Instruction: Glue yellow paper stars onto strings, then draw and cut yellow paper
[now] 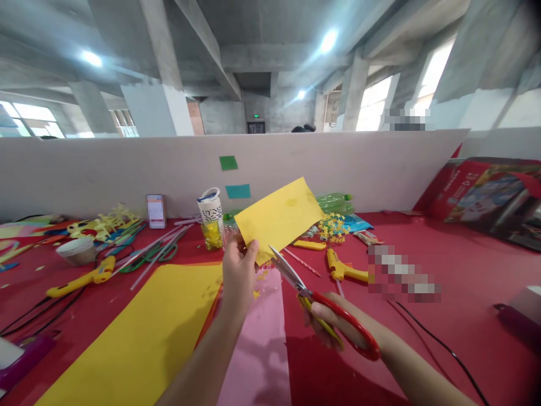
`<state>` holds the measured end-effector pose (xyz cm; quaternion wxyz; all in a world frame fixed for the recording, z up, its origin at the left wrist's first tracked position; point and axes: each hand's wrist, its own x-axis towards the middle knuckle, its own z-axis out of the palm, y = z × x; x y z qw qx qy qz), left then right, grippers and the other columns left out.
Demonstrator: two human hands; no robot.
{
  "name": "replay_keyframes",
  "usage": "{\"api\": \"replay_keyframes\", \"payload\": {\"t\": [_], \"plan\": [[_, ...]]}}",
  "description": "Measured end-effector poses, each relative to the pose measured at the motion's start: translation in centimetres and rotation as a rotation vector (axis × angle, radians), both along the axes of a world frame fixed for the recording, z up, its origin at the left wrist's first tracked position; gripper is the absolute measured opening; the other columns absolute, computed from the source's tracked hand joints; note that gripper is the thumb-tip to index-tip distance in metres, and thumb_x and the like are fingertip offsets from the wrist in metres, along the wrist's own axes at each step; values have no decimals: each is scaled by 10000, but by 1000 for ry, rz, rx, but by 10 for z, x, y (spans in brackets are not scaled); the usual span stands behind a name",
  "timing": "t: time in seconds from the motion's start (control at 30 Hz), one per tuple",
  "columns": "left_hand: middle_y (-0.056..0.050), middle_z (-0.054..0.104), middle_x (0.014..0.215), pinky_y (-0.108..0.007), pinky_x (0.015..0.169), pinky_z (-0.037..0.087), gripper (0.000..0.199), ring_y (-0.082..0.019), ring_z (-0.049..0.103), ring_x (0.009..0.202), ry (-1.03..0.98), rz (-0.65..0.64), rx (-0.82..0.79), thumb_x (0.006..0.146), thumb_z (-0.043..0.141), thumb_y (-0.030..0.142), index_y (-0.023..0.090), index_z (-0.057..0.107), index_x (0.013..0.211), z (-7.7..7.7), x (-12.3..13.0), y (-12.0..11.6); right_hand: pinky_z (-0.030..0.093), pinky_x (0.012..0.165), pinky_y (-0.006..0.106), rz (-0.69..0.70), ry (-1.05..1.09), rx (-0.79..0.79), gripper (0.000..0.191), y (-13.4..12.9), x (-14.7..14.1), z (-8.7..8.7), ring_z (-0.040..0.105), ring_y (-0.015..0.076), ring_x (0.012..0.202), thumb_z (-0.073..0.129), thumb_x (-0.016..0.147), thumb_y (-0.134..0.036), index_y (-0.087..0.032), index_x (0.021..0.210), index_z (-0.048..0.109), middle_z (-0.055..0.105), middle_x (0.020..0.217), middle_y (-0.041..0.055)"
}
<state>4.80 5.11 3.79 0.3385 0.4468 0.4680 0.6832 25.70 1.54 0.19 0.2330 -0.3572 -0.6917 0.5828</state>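
Note:
My left hand (240,264) pinches a yellow sheet of paper (279,217) by its lower left corner, thumb in front, and holds it up tilted above the table. In my right hand (333,318) is a pair of scissors (304,290) with red and yellow handles. The scissors' blades point up and to the left, their tips at the paper's lower edge. Whether the paper lies between the blades I cannot tell. Below my hands lies a pink sheet (262,338) with small yellow stars on it. A larger yellow sheet (139,327) lies to the left.
A yellow glue gun (344,270) lies right, another glue gun (84,279) left, both with cords. Behind stand a patterned white cup (210,207), a phone (156,211) and green bottles (333,201). A yellow cutter (310,245) and star cluster (333,226) lie before the partition (105,169).

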Motion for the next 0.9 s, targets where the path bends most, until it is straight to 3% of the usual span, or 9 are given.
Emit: {"api": "replay_keyframes", "payload": {"t": [0.17,0.37,0.6,0.7,0.9], "plan": [[-13,612,865,-215,528,420,331,-130,554,632,41,-6,-3,769,638,383,207,564,1040,-3,11,2,355,406,212,-54,25,-27,533,-2,-6,4,441,89,376,409,839,-677,-161,800,534,512,492,-31],[25,570,777,-185,483,384,312,-88,499,555,-29,-46,2,775,648,352,209,549,1035,-4,19,3,346,371,198,-110,66,-57,534,-3,-8,5,428,81,336,399,842,-677,-166,756,528,503,452,-38],[-26,650,908,-198,511,416,345,-123,578,634,-64,-76,56,758,659,335,209,562,1065,-1,18,8,267,264,156,-240,-12,-128,521,2,-10,-8,352,66,246,396,841,-682,-192,691,488,460,355,-61],[-28,665,918,-189,479,398,333,-103,551,580,-26,-99,34,744,662,316,203,565,1041,3,16,8,253,267,156,-255,-17,-169,521,2,-12,-7,347,65,251,380,845,-683,-197,689,478,450,354,-65],[19,625,748,-164,400,320,341,-59,442,470,29,-306,-96,705,680,278,177,560,1007,12,18,5,311,335,168,-210,39,-154,524,-2,-13,5,399,63,330,403,811,-694,-185,717,487,478,437,-53]]}}
